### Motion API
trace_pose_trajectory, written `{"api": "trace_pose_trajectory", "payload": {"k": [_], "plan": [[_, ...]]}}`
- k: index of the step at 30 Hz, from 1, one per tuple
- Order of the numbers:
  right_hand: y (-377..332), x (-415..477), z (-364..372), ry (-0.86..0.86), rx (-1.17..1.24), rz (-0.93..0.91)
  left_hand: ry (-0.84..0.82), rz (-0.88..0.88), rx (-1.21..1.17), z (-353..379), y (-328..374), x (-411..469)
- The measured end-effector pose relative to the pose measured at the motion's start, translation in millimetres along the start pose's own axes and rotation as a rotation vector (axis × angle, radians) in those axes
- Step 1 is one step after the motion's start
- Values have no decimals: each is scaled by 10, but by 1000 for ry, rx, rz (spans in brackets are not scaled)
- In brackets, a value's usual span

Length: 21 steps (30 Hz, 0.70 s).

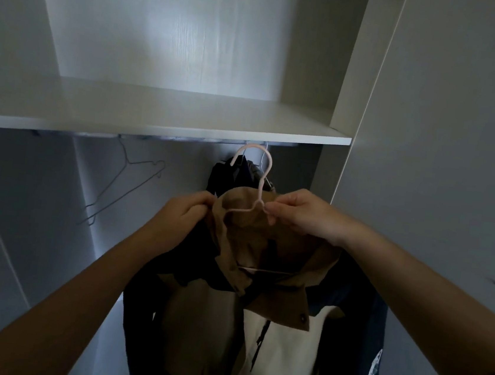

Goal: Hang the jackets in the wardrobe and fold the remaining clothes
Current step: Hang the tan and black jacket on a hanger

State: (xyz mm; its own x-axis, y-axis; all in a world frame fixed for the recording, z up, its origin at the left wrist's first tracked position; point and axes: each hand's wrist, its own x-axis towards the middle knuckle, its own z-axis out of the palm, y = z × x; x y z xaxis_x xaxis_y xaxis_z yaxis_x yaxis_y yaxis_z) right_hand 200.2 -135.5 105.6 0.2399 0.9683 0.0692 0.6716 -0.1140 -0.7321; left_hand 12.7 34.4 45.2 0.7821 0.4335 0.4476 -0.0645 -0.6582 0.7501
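Item: jacket (249, 240), tan hood and collar, cream front panels, dark navy sleeves, a pale printed patch on the sleeve at lower right of the frame. It hangs on a pale pink hanger (260, 188) and fills the lower centre of the frame, in front of the open wardrobe (170, 39). Left hand (181, 220): centre frame, fingers curled and clamped on the left edge of the tan hood. Right hand (301, 215): just right of centre, thumb and fingertips pinched together on the hanger where its neck meets the shoulder wire. The hanger's hook rises to the level of the rail (183, 140); whether it sits over the rail cannot be told. Fittings: white shelf (156, 109) across the middle of the frame, rail directly beneath its front edge. Other contents: bare wire hanger (142, 163) on the rail at centre left, well apart from the jacket; dark garment (229, 176) hanging on the rail just behind the pink hook. Wardrobe door (445, 148) stands at the right of the frame.
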Motion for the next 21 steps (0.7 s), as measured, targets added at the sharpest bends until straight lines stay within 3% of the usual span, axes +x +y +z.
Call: {"api": "trace_pose_trajectory", "payload": {"k": [3,5,7,12,15,18,21], "plan": [[-32,31,31,-34,-99,37,165,-54,168,22,108,29],[-27,77,75,-22,-132,50,118,-122,411,14,168,65],[-8,114,138,-2,-179,46,110,-186,480,-38,209,115],[21,123,201,50,-307,58,299,-394,-115,-145,160,141],[22,93,205,45,-256,103,169,-311,-226,-165,37,40],[-26,81,235,56,-227,110,-53,-107,123,-141,-169,-100],[-112,76,198,67,-231,104,-125,-120,292,-100,-317,-188]]}}
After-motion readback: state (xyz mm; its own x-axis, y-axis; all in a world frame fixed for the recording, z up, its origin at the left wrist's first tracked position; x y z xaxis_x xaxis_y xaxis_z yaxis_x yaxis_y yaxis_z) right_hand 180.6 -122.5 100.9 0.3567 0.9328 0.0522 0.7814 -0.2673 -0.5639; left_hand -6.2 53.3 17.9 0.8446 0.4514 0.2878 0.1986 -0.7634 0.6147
